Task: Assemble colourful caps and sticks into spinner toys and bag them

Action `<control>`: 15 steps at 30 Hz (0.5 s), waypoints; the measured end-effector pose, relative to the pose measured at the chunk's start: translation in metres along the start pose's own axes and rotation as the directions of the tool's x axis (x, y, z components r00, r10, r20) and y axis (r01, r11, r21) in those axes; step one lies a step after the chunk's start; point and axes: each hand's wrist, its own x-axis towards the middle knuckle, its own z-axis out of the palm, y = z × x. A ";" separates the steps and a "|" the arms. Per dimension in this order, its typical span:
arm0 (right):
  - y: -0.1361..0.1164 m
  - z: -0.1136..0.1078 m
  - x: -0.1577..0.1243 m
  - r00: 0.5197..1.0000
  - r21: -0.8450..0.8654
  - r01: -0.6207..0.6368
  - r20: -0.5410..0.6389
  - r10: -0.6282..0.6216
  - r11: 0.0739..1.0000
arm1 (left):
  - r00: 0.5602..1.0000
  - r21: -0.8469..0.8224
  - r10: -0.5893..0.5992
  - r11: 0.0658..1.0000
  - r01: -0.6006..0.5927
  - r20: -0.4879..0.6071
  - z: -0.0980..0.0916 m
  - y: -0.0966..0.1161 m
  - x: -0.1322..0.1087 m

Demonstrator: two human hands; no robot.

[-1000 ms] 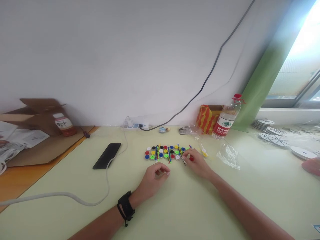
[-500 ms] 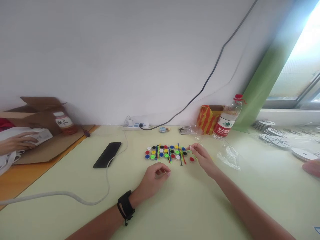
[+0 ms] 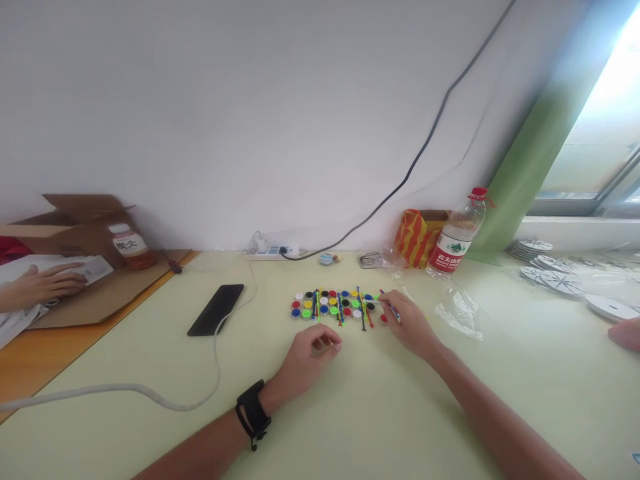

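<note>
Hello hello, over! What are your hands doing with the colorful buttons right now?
Right hand pinching a thin stick at the button rows. Left hand curled on the table. Phone off left.

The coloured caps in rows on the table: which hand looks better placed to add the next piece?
Probably the right hand: it pinches a thin stick at the caps' right end. The left hand rests curled, nearer the person.

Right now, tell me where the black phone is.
In the head view the black phone lies flat on the table, left of the coloured caps, with a white cable running beside it.
</note>
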 end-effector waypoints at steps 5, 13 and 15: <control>0.021 -0.017 0.003 0.982 -0.002 -0.131 -0.139 0.130 0.991 | 1.000 0.002 0.002 1.000 -0.002 0.008 0.000 0.001 0.000; 0.002 -0.002 -0.004 0.997 0.049 -0.074 0.024 0.073 0.996 | 1.000 0.009 -0.007 1.000 0.007 0.008 0.000 0.002 -0.001; -0.009 0.004 -0.006 0.996 0.045 -0.023 0.091 0.019 0.999 | 1.000 -0.001 -0.002 1.000 0.002 0.007 0.000 0.002 -0.001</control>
